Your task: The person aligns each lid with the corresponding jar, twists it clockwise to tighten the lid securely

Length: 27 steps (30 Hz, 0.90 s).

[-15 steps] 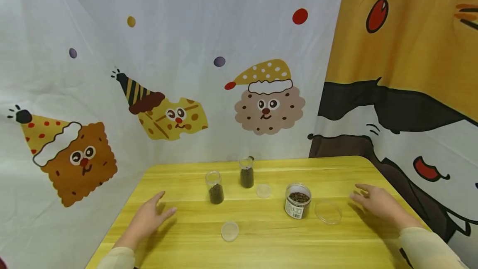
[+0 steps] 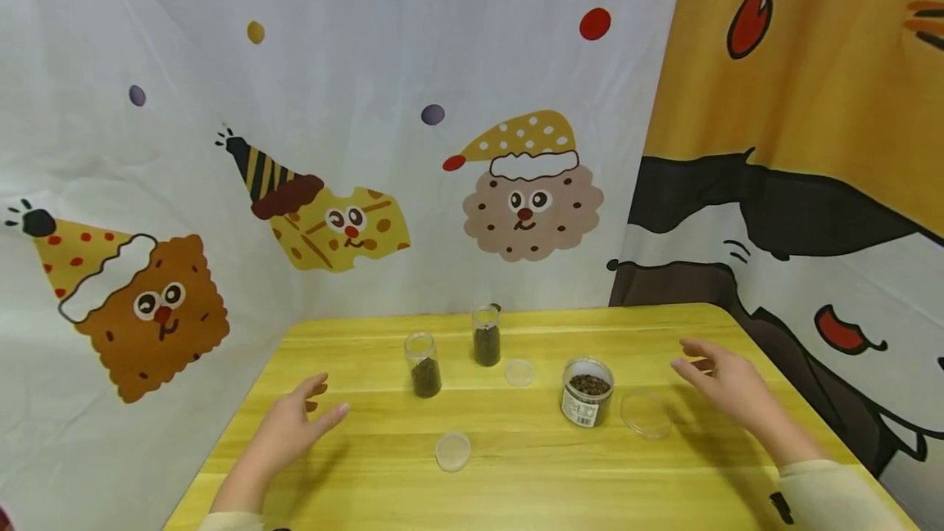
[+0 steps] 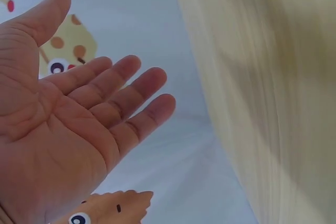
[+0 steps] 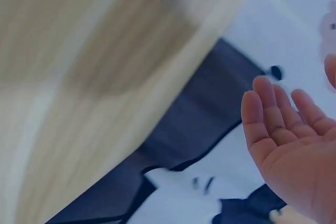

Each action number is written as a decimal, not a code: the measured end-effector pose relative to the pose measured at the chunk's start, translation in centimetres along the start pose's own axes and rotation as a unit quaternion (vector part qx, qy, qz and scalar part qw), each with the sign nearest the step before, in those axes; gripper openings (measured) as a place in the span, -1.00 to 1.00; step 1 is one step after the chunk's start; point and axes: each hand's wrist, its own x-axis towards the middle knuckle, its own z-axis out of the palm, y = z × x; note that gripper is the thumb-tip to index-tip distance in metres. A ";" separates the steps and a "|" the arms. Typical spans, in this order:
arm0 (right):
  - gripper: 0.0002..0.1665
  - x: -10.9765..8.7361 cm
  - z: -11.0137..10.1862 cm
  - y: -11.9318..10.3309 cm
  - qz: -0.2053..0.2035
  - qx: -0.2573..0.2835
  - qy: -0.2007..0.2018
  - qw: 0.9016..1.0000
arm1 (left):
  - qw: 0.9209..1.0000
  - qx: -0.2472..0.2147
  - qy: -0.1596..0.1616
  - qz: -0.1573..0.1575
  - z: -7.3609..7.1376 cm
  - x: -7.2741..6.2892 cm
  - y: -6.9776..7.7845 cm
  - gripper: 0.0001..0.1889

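My left hand (image 2: 291, 426) hovers over the left part of the table, thumb apart from loosely extended fingers (image 3: 128, 95), with an empty palm in the left wrist view. Over the right side hangs my right hand (image 2: 726, 383), its palm bare and its fingers (image 4: 270, 108) relaxed. Nearest to it are a clear round lid (image 2: 646, 415) lying flat and a wide labelled jar (image 2: 587, 393) of brown pieces, standing uncapped. Two slim clear jars, one in front (image 2: 424, 367) and one farther back (image 2: 486, 337), stand upright with dark contents and open tops.
Two small translucent lids lie flat, one near the front (image 2: 453, 451) and one beside the rear slim jar (image 2: 519, 372). The yellow wood-grain table (image 2: 531, 482) ends at a cartoon-printed curtain (image 2: 354, 47) behind and at both sides.
My right hand has risen and shifted a little left and away from me. My left hand has moved only slightly. The jars and lids stay in place as the head view tips slightly.
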 end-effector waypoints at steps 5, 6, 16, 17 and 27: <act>-0.25 -0.3 0.5 -3.5 -0.024 0.027 0.039 0.999 | 1.000 -0.003 0.011 -0.009 0.4 -1.1 0.6 0.05; -0.27 -0.4 0.6 -4.2 -0.029 0.029 0.047 0.998 | 1.000 -0.004 0.014 -0.010 0.5 -1.3 0.7 0.06; -0.33 -1.9 1.6 -10.2 -0.143 0.019 0.136 0.980 | 0.999 -0.027 0.024 -0.010 1.8 -1.2 1.8 0.15; -0.32 -2.1 1.7 -10.8 -0.157 0.014 0.144 0.977 | 0.999 -0.030 0.023 -0.011 1.9 -1.2 1.9 0.15; -0.31 -3.7 5.1 -16.9 -0.308 -0.002 0.148 0.940 | 0.997 -0.054 0.047 0.008 3.1 -0.3 3.0 0.20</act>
